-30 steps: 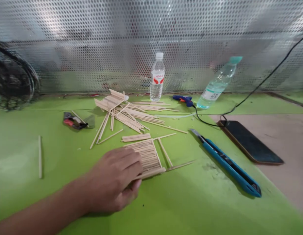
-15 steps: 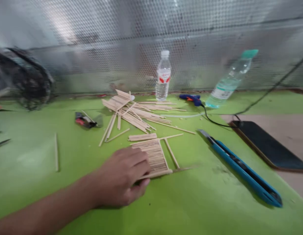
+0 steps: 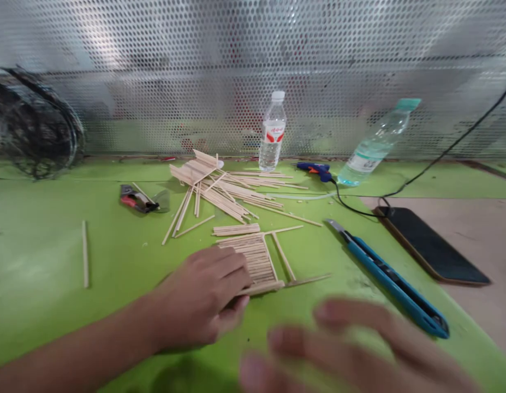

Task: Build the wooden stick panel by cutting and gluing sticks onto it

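Observation:
My left hand (image 3: 212, 295) is closed on the near left part of a small panel of wooden sticks (image 3: 256, 259), laid side by side within a stick frame on the green table. Its fingers cover the panel's left end, and the thumb is at the near edge. A single crosswise stick (image 3: 283, 256) stands between the frame's two long ends. At the lower right, my right hand (image 3: 343, 349) is close to the camera and blurred, its fingers apart with nothing seen in them. A short bundle of sticks (image 3: 236, 229) lies just behind the panel.
A blue utility knife (image 3: 394, 284) lies at right with its blade out, beside a phone (image 3: 433, 245). Behind are loose sticks (image 3: 232, 202), a glue gun (image 3: 316, 169), an upright bottle (image 3: 273, 134) and a tilted bottle (image 3: 373, 147). Red-handled pliers (image 3: 138, 199) lie left.
My right hand has come into view at the lower right. My left hand keeps its hold on the stick panel. The view has shifted slightly.

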Tool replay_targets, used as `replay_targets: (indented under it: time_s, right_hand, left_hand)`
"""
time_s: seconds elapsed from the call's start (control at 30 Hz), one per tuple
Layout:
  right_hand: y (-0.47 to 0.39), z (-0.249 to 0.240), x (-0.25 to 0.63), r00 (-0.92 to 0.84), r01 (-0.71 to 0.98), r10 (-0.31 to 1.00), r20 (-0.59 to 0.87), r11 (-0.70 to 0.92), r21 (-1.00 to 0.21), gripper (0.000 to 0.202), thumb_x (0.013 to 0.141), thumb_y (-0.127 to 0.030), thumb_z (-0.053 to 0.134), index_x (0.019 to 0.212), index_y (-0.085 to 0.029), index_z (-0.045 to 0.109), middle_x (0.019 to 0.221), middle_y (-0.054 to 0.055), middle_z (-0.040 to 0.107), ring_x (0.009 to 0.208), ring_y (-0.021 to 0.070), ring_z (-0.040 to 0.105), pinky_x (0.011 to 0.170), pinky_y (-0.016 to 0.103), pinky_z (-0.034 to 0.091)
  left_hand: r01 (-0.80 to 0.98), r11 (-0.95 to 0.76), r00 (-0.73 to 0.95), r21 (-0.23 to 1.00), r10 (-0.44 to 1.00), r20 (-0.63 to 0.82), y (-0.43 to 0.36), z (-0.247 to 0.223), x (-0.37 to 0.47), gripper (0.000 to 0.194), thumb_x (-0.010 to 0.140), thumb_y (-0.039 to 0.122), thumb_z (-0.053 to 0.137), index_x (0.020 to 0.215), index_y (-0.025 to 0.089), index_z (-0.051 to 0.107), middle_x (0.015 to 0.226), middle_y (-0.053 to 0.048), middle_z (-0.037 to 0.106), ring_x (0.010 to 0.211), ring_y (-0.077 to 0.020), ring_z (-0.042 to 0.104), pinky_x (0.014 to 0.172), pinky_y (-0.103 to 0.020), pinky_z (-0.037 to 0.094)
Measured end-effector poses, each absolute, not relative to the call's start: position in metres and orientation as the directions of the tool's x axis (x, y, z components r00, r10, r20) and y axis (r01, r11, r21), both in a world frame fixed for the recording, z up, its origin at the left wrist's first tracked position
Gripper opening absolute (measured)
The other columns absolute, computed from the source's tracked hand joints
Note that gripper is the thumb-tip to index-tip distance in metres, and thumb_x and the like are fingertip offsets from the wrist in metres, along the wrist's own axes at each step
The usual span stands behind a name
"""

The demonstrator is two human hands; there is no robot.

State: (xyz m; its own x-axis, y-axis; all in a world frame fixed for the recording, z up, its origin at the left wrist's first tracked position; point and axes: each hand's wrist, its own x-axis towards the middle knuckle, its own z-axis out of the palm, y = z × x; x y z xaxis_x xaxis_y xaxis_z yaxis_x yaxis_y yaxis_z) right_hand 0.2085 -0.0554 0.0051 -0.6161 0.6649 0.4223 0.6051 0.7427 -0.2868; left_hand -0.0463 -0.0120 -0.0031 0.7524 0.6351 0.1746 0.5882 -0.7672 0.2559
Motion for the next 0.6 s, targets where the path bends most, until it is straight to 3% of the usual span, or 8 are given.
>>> replay_targets:
  time_s: [0.1, 0.17, 0.2, 0.27, 0.33, 0.4, 0.6]
  right_hand:
    - [-0.028, 0.028, 0.228, -0.615, 0.674, 0.721, 0.321, 0.691, -0.261, 0.069, 0.096, -0.041, 0.065, 0.159, -0.040, 0.036, 0.152, 0.007, 0.057, 0.138, 0.0351, 0.053, 0.105, 0.059, 0.054]
    - [-0.004, 0.030, 0.243, -0.590, 0.746, 0.791, 0.160, 0.611, -0.266, 0.101, 0.086, -0.062, 0.072, 0.167, -0.031, 0.019, 0.166, 0.014, 0.038, 0.150, 0.0418, 0.038, 0.112, 0.068, 0.044]
    - [0.007, 0.028, 0.249, -0.584, 0.767, 0.810, 0.055, 0.573, -0.288, 0.119, 0.077, -0.070, 0.076, 0.168, -0.027, 0.013, 0.170, 0.016, 0.029, 0.153, 0.0436, 0.030, 0.115, 0.069, 0.040]
    - [0.023, 0.020, 0.258, -0.556, 0.809, 0.820, -0.133, 0.498, -0.312, 0.133, 0.069, -0.074, 0.080, 0.168, -0.020, 0.009, 0.172, 0.019, 0.021, 0.157, 0.0438, 0.020, 0.122, 0.068, 0.028]
    - [0.029, 0.013, 0.260, -0.535, 0.825, 0.822, -0.195, 0.458, -0.331, 0.132, 0.067, -0.070, 0.083, 0.167, -0.016, 0.016, 0.172, 0.019, 0.020, 0.157, 0.0423, 0.018, 0.126, 0.064, 0.020]
    - [0.029, 0.010, 0.257, -0.532, 0.823, 0.831, -0.164, 0.462, -0.331, 0.120, 0.072, -0.062, 0.082, 0.166, -0.017, 0.024, 0.171, 0.017, 0.024, 0.157, 0.0400, 0.021, 0.127, 0.061, 0.019]
    - [0.022, 0.014, 0.248, -0.566, 0.789, 0.818, -0.103, 0.501, -0.357, 0.094, 0.080, -0.031, 0.067, 0.165, -0.017, 0.029, 0.169, 0.014, 0.030, 0.155, 0.0355, 0.030, 0.126, 0.058, 0.025]
  left_hand:
    - [0.619, -0.726, 0.706, 0.299, 0.681, 0.192, -0.013, -0.007, -0.047, 0.004, 0.088, 0.017, 0.058, 0.090, 0.019, 0.061, 0.084, -0.002, 0.061, 0.077, -0.0182, 0.054, 0.074, -0.039, 0.050]
    - [0.628, -0.711, 0.689, 0.318, 0.697, 0.199, -0.014, -0.009, -0.048, 0.006, 0.090, 0.016, 0.056, 0.091, 0.020, 0.061, 0.086, -0.002, 0.061, 0.078, -0.0182, 0.056, 0.076, -0.040, 0.052]
    - [0.624, -0.714, 0.688, 0.318, 0.695, 0.210, -0.013, -0.010, -0.048, 0.006, 0.090, 0.016, 0.056, 0.090, 0.020, 0.061, 0.087, -0.003, 0.062, 0.079, -0.0185, 0.056, 0.077, -0.041, 0.052]
    - [0.607, -0.733, 0.689, 0.308, 0.678, 0.255, -0.013, -0.011, -0.049, 0.005, 0.090, 0.016, 0.057, 0.091, 0.020, 0.060, 0.089, -0.003, 0.062, 0.081, -0.0191, 0.057, 0.079, -0.043, 0.054]
    - [0.570, -0.768, 0.709, 0.292, 0.640, 0.298, -0.012, -0.012, -0.049, 0.005, 0.087, 0.016, 0.059, 0.091, 0.019, 0.060, 0.088, -0.003, 0.062, 0.080, -0.0187, 0.057, 0.077, -0.041, 0.055]
    - [0.530, -0.801, 0.731, 0.279, 0.598, 0.328, -0.012, -0.011, -0.048, 0.006, 0.086, 0.016, 0.059, 0.091, 0.017, 0.059, 0.086, -0.003, 0.061, 0.078, -0.0175, 0.055, 0.074, -0.038, 0.055]
    - [0.496, -0.824, 0.745, 0.274, 0.566, 0.354, -0.015, -0.010, -0.046, 0.004, 0.089, 0.019, 0.055, 0.091, 0.016, 0.057, 0.088, -0.004, 0.059, 0.078, -0.0171, 0.053, 0.073, -0.038, 0.053]
